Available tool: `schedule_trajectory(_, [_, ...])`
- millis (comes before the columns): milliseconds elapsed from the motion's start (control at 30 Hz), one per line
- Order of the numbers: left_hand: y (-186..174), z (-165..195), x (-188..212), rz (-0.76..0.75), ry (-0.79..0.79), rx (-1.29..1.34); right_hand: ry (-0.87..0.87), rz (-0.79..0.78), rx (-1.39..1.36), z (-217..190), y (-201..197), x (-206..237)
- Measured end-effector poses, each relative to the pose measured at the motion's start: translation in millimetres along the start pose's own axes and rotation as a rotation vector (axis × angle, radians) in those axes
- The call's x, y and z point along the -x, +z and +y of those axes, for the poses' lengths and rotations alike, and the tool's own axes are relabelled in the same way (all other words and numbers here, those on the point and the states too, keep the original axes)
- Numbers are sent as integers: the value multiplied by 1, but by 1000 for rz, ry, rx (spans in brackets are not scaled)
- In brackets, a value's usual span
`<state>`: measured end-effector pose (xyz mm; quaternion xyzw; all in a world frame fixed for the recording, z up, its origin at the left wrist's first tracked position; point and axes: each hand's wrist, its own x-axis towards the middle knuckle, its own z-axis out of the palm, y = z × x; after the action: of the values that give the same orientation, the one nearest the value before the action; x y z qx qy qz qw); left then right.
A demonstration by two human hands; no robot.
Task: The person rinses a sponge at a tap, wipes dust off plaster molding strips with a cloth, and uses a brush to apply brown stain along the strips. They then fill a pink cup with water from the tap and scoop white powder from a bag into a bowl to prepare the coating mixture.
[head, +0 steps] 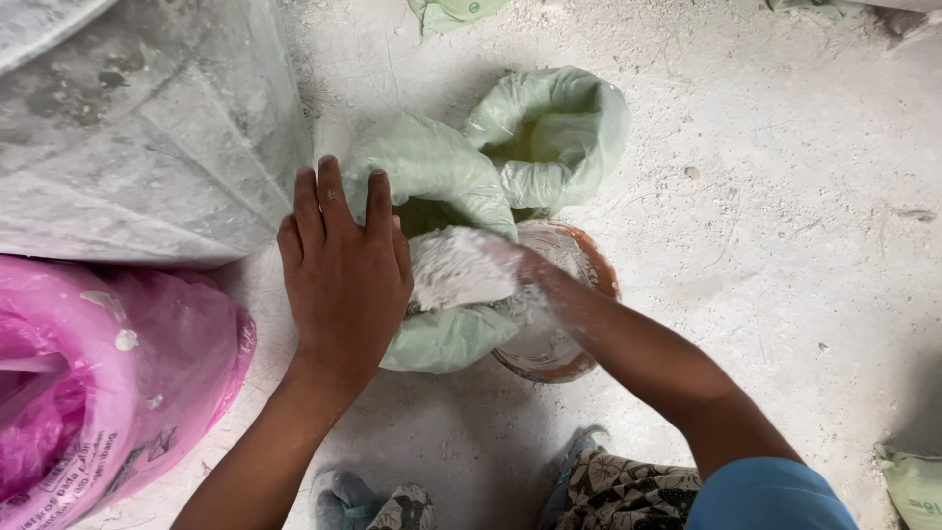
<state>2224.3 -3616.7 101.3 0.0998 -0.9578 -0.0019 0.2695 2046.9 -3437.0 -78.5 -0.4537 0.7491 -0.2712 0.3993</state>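
Hands work at a pale green sack [446, 177] standing on the dusty floor [785, 245]. Left hand [343, 270] lies flat, fingers spread, pressing the sack's rim. Right hand [471, 267], caked in white powder [442, 280], is plunged inside, its grip blurred and impossible to judge. A second green sack [554, 132] and a brown bowl [589, 270] sit just behind

The pale green plastic bag [432, 177] stands open on the dusty floor, its rim rolled down and wrinkled. The left hand [343, 270] lies flat on the bag's left edge, fingers spread and pointing away from the person. The right hand [471, 267] is inside the opening, covered with white powder and blurred, so its fingers cannot be told apart. White powder [446, 285] fills the bag near the top.
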Motion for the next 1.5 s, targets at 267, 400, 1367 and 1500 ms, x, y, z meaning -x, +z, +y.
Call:
schedule_trajectory(267, [10,13,7,-74,63,-62,65,104,208,29,-42,96])
schedule_trajectory(400, [14,12,9,-108,59,-103,94,101,243,41,-36,119])
schedule_trajectory(1367, [-1,-4,1,-175,-60,76,57,240,-586,-56,84,-122])
schedule_trajectory(1500, [-2,-7,2,-142,-48,94,-24,126,-428,-48,100,-116])
